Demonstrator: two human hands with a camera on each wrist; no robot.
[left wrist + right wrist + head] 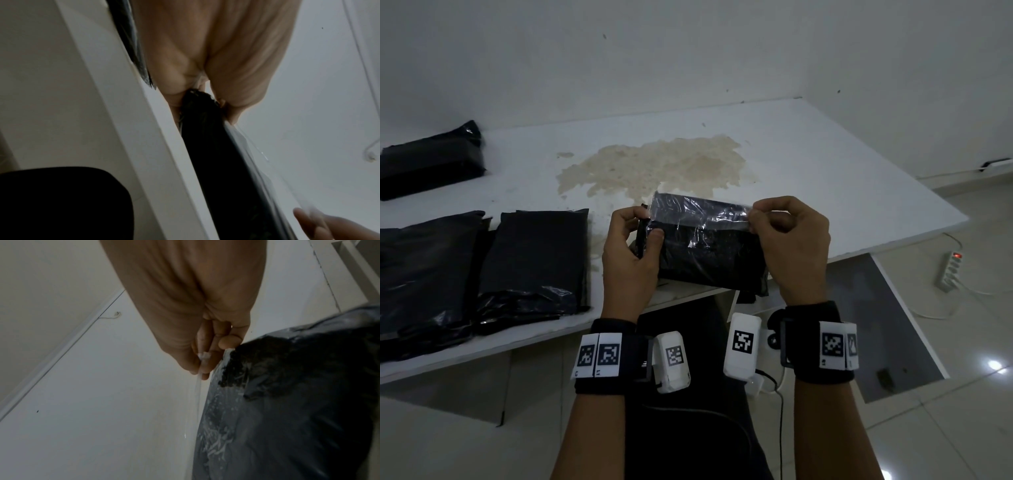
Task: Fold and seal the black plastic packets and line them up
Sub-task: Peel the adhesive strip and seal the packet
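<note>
While my right hand (pixel 792 240) pinches the right end of a clear tape strip (pixel 702 214) between thumb and forefinger, my left hand (pixel 628 253) is curled round the left end of the black packet (pixel 709 255), thumb pressed on its front face. Right wrist view confirms the pinch: tape edge caught between fingertips (pixel 202 365), the strip running down alongside the packet's shiny face (pixel 287 402). Left wrist view: fingers (pixel 236 73) closed on the packet's crumpled end (pixel 197 104).

Packet held over the near edge of the white table (pixel 825 164), its lower part overhanging that edge. Tape stretched along the packet's upper edge, partly stuck, right end lifted.

Room: table surface to the right of my hands and behind the packet is open up to the wall. A brown stain (pixel 654 164) lies just beyond the packet.

Left side crowded: two flat black packets (pixel 534 253) side by side near the front edge, one more packet (pixel 431 161) farther back left, well apart from my grip.

Off the table, right: power strip (pixel 950 270) with a red light on the tiled floor, white cable trailing
</note>
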